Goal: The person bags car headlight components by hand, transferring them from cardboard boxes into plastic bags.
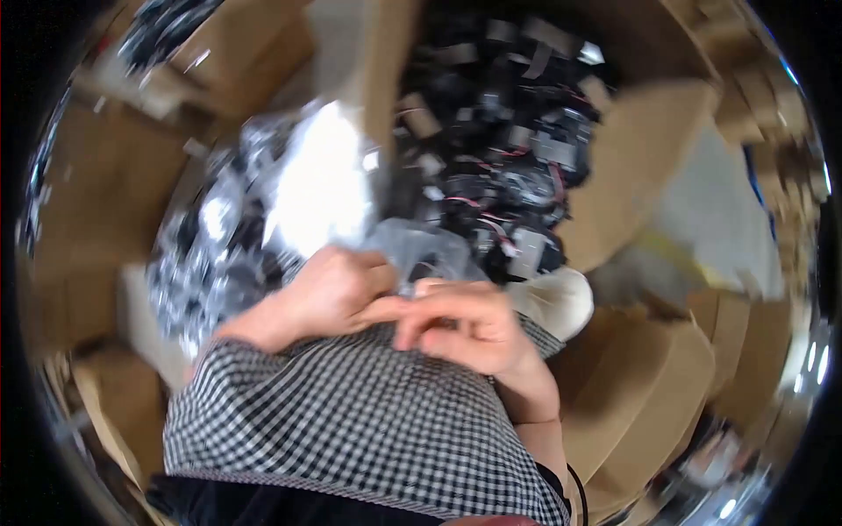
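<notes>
Gingham apron (368, 412) up close, our left hand (338, 289) and right hand (469, 326) meeting at its edge!
Left curls inward, right bends its fingers; amid blur we can't tell whether either grips the translucent plastic bag (421, 245) just beyond, near the carton (645, 171).

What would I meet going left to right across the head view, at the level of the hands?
Brown cardboard, clear plastic bags, left hand, right hand, white rounded thing, cardboard box.
</notes>
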The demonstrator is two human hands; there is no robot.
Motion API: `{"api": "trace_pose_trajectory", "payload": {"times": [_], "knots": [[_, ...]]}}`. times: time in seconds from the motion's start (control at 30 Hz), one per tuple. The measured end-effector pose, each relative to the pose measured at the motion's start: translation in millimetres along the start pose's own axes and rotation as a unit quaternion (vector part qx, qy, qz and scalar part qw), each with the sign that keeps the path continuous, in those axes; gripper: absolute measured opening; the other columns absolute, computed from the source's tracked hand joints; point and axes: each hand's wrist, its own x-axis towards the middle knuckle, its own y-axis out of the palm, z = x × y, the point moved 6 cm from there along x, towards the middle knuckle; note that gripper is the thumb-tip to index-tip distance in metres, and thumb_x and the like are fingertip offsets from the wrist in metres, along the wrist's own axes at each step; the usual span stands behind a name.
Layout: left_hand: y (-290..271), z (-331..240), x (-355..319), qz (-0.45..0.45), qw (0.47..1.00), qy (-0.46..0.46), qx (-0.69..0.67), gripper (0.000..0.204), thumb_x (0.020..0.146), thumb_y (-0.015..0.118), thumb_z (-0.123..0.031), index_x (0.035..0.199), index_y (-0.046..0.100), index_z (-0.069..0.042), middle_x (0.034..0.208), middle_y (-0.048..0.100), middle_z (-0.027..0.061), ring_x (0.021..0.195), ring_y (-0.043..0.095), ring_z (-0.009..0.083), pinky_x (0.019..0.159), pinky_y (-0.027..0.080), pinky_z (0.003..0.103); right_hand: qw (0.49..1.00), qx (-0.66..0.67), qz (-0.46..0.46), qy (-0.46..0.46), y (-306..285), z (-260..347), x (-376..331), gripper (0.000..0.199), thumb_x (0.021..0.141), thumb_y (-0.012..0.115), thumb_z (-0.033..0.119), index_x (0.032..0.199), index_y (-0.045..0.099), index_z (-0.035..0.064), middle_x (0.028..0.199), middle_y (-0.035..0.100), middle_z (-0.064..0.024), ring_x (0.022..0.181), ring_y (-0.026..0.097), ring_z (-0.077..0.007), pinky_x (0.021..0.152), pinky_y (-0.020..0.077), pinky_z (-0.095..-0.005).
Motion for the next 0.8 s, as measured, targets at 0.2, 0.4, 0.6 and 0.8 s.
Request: {"api": "trace_pose_trajectory", "payload": {"times": [0.2, 0.4, 0.6, 0.8], "knots": [[-74, 43, -32, -0.187, 0.950, -0.003, 0.250, 0.048, 0.083, 0.065, -0.042, 0.052, 0.051, -0.008, 0.057, 0.048, 0.0038, 0.048, 0.052, 0.0220, 0.043, 0.040, 0.035, 0.948, 0.159, -0.274, 0.026, -112, -4, -35, 0.037, 0.091, 0.062, 0.023, 0.117, 0.053, -0.0019, 0.065, 0.047, -0.0008, 0.054, 0.045, -0.0101, 0.048, 0.0378, -0.0210], [-168, 16, -115, -0.462, 0.854, -0.126, 0.205, 0.033, 0.080, 0.071, -0.014, 0.054, 0.055, -0.003, 0.057, 0.045, 0.0057, 0.047, 0.044, 0.0214, 0.044, 0.032, 0.030, 0.973, 0.063, -0.202, 0.097, -74, -60, 48, 0.026, 0.089, 0.061, 0.013, 0.112, 0.058, 0.0006, 0.089, 0.061, -0.0102, 0.061, 0.051, -0.0109, 0.050, 0.0392, -0.0226], [-186, 63, -232, -0.436, 0.664, -0.390, 0.467, 0.038, 0.088, 0.065, -0.027, 0.059, 0.062, -0.004, 0.067, 0.057, 0.0091, 0.053, 0.051, 0.0250, 0.047, 0.038, 0.033, 0.856, -0.516, -0.017, 0.012, -7, -178, 97, 0.040, 0.073, 0.076, 0.021, 0.105, 0.059, 0.0036, 0.095, 0.060, -0.0128, 0.085, 0.059, -0.0271, 0.074, 0.0489, -0.0342], [-99, 187, -287, -0.164, 0.588, -0.689, 0.392, 0.035, 0.086, 0.061, -0.039, 0.084, 0.068, -0.005, 0.100, 0.064, 0.0128, 0.093, 0.063, 0.0338, 0.079, 0.051, 0.043, 0.843, -0.537, -0.023, 0.023, -16, -189, 93, 0.018, 0.084, 0.057, 0.008, 0.102, 0.060, 0.0065, 0.083, 0.059, -0.0116, 0.081, 0.061, -0.0305, 0.073, 0.0490, -0.0410]]}}
